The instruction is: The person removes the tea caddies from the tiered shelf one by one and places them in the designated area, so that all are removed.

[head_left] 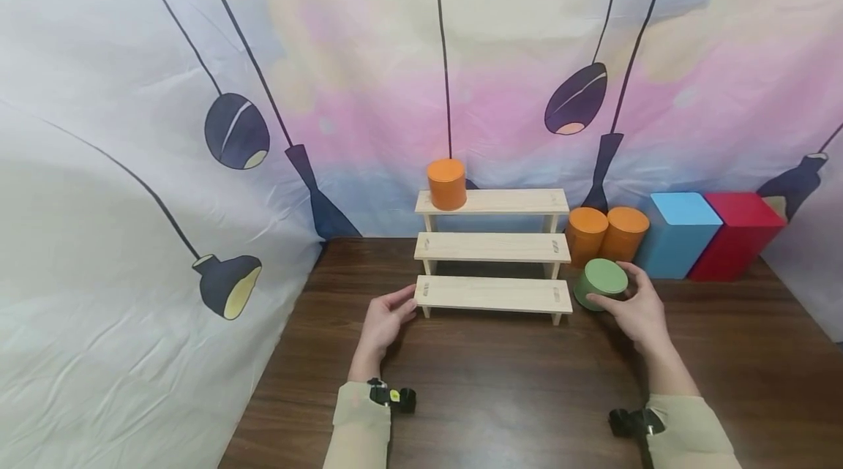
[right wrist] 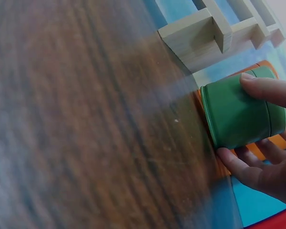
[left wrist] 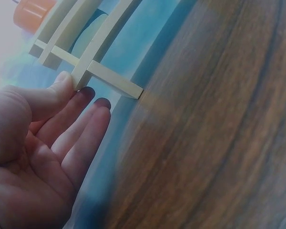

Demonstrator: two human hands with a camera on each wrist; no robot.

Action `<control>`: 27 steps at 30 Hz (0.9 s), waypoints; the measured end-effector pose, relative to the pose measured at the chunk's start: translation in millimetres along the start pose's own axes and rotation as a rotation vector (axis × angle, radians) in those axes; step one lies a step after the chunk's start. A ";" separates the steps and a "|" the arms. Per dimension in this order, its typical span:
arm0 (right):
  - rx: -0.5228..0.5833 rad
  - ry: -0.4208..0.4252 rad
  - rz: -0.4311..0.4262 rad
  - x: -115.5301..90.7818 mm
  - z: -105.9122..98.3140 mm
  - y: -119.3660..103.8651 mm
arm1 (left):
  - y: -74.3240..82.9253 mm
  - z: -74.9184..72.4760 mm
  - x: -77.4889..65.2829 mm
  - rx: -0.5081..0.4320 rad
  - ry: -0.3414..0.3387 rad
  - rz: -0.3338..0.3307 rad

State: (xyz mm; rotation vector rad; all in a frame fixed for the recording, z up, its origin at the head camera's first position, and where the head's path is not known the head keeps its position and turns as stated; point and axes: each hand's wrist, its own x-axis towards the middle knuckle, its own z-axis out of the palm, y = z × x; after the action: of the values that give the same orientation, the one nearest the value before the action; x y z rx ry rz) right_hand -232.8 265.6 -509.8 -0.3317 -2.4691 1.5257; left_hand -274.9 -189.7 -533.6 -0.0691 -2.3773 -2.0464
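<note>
A three-step wooden display stand (head_left: 490, 292) rests on the dark table. My left hand (head_left: 384, 321) is at the left end of its lowest step, thumb and forefinger pinching the corner in the left wrist view, the other fingers extended below. To the right of the stand, my right hand (head_left: 640, 314) grips a round green canister (right wrist: 236, 112) between thumb and fingers. The canister is upright, close to the table. On the left of the top step stands an orange canister (head_left: 447, 187).
Two more orange canisters (head_left: 586, 231) stand side by side right of the stand. Beyond them are a light blue box (head_left: 681, 238) and a red box (head_left: 737, 238). A cloth backdrop (head_left: 369, 74) printed with hanging lamps rises behind the wooden table (head_left: 500, 396).
</note>
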 end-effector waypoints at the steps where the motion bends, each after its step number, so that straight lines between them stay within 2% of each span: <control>1: 0.000 -0.001 -0.003 0.0 0.5 0.4 | 0.2 -0.1 -0.3 -0.002 0.000 0.000; 15: -0.011 -0.004 0.004 -0.2 4.0 2.0 | 0.7 0.6 -2.4 -0.008 -0.013 -0.005; 27: -0.037 -0.049 -0.008 1.7 1.2 -0.5 | 1.2 -0.2 -1.2 -0.005 -0.017 0.009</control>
State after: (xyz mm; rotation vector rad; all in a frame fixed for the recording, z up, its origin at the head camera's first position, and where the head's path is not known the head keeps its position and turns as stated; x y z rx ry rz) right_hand -234.7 264.9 -509.7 -0.2933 -2.5359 1.5039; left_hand -273.6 -189.8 -532.5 -0.0970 -2.3775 -2.0563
